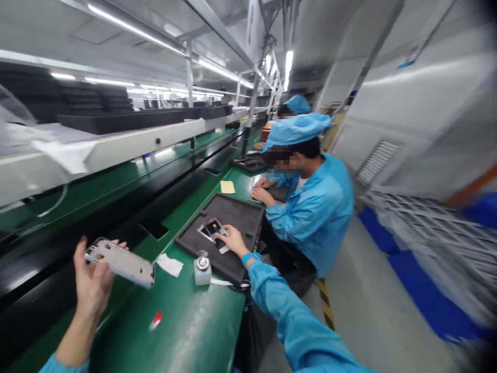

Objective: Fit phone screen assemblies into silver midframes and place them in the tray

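Note:
My left hand [93,277] is raised over the left side of the bench, its fingers closed round the edges of a silvery phone frame [123,261] with cut-outs at both ends. Out over the black foam tray [243,212], my right hand [233,239] has its fingers on a dark, flat phone part [213,228] with a red spot at one corner. The fingertips and thumb appear closed on that part's near edge. Beneath it lie pale flat pieces, partly covered. A small bottle with a metal pump top [202,269] stands by the tray's near corner.
On the green bench [186,321] lie a white tissue [170,264], a small red-and-white piece [156,320] and a yellow note [227,187]. Dark phones [154,228] rest along the belt. A co-worker in blue [322,207] sits beyond the tray. Overhead left runs a shelf [166,134].

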Demonstrator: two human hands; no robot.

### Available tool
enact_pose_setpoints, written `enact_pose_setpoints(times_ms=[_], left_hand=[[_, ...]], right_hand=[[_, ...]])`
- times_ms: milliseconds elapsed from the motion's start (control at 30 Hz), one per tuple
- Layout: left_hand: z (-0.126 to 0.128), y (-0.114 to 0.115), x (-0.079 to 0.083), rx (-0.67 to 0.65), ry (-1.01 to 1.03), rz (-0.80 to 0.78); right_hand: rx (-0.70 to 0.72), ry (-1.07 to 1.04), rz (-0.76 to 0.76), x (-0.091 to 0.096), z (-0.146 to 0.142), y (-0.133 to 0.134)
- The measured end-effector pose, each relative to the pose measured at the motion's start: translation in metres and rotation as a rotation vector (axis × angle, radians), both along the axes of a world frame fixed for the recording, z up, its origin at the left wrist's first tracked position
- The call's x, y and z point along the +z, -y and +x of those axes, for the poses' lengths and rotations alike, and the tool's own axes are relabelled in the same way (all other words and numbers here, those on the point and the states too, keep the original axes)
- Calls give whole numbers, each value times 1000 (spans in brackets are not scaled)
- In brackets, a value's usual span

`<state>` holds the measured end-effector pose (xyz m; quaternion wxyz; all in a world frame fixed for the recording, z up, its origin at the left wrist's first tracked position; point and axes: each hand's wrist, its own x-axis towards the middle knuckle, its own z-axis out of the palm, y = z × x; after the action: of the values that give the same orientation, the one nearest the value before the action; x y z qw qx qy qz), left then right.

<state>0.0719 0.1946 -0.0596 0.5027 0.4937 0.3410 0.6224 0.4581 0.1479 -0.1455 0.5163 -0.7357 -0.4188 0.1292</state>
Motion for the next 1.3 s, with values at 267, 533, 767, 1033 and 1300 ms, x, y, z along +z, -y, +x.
enact_pose_setpoints(times_ms=[267,533,767,1033,1300], left_hand=[[-43,75,31,-97,279,-412],[-51,116,46,-501,346,-488],[-30,126,4,-776,317,-323],[-25,126,-2,-612,140,-45],[-22,132,-3,-479,-248,201]], right_hand=[[24,-89,328,64,-74,50],[164,-196,428,118,-120,61],[505,-390,454,67,-252,73],[562,-139,536,92,-239,93],[523,-539,600,102,-252,97]])
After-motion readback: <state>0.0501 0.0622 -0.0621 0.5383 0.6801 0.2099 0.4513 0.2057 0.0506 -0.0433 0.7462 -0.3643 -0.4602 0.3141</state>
